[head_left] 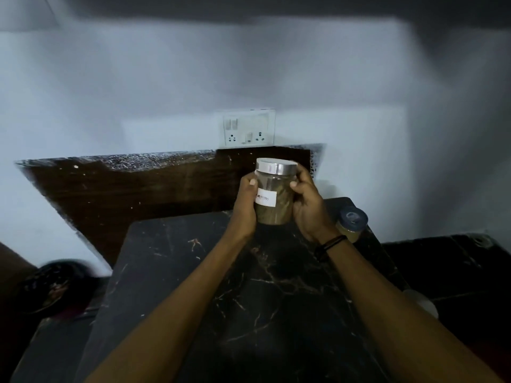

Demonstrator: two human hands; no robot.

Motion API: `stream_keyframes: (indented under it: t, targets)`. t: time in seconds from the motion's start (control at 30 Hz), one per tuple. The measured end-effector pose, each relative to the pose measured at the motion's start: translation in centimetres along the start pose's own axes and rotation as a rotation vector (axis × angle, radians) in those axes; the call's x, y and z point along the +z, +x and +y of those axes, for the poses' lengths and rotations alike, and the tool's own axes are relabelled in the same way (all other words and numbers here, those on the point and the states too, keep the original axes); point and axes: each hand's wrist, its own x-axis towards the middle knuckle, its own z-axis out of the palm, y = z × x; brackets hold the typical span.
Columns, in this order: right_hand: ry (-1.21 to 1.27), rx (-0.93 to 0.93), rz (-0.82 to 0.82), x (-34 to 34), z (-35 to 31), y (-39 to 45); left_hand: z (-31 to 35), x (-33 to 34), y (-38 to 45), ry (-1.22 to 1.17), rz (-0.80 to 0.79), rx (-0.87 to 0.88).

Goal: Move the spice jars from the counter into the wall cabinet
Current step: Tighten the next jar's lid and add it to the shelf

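Dim kitchen corner, head view. Both arms reach forward over a black veined counter (249,286). Jar (273,192) held between the two hands, lifted clear of the counter, upright or nearly so, in front of the dark backsplash (124,189) and just below the socket plate (249,128) on the pale wall. Jar is clear-sided with a shiny metal lid (275,165); brownish-green contents fill most of it; a white label (266,199) with handwriting faces the camera, too small to read. Left hand (244,205) wrapped round the jar's left side, thumb lying across the front near the label's top edge, fingers curled behind and out of sight. Right hand (308,203) wrapped round the jar's right side, thumb on the front just under the lid, fingers reaching up behind to the lid's rim. Black band (330,243) on the right wrist. Second jar (351,223), smaller, blue lid, yellowish contents, stands on the counter just right of the held jar, partly hidden by the right wrist. Dark round bowl (52,286), blurred, far left of the jar and lower, off the counter's left edge. Dark underside of something overhead along the top of the view; cannot tell whether it is the cabinet.
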Motion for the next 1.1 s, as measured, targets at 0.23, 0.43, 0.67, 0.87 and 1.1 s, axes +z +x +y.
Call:
stream_keyframes:
  t: [0.23, 0.43, 0.67, 0.87, 1.1]
  targets:
    - [0.016, 0.055, -0.017, 3.3, -0.1, 0.3, 1.6, -1.8, 0.4, -0.071, 0.013, -0.019]
    - [-0.072, 0.056, -0.081, 4.1, 0.6, -0.4, 1.1, -2.2, 0.1, -0.066, 0.033, -0.010]
    - [-0.088, 0.016, -0.078, 4.4, -0.3, 0.0, 2.2, -1.6, 0.4, -0.112, 0.030, 0.007]
    - [-0.050, -0.095, -0.070, 6.1, -5.6, 1.3, 7.6, -0.1, 2.5, -0.127, -0.033, 0.108]
    - [-0.084, -0.308, -0.103, 8.9, -16.1, 3.9, 17.5, 3.1, 6.2, -0.074, -0.071, 0.296]
